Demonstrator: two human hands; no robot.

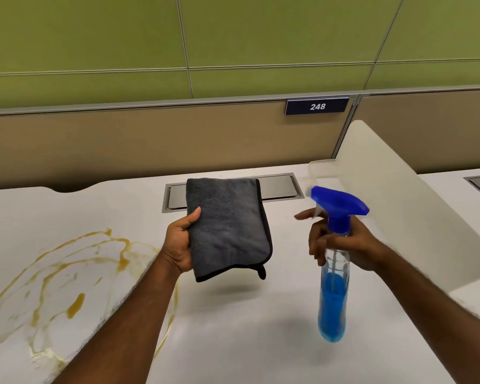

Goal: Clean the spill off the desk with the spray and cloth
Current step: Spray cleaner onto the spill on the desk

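Note:
A yellow-brown spill (pixel 75 275) spreads in streaks and blotches over the left part of the white desk (pixel 233 328). My left hand (pixel 179 245) holds a folded grey cloth (pixel 227 225) with black edging up above the desk's middle. My right hand (pixel 344 245) grips the neck of a clear spray bottle (pixel 333 295) with blue liquid and a blue trigger head (pixel 338 206). The bottle is lifted off the desk and its nozzle points left. My index finger is stretched out in front of the trigger.
A grey metal cable hatch (pixel 277 187) lies flush in the desk behind the cloth. A translucent white divider (pixel 399 195) rises on the right, close to the bottle. A beige partition (pixel 122 145) with a "248" sign (pixel 317 106) stands along the back edge.

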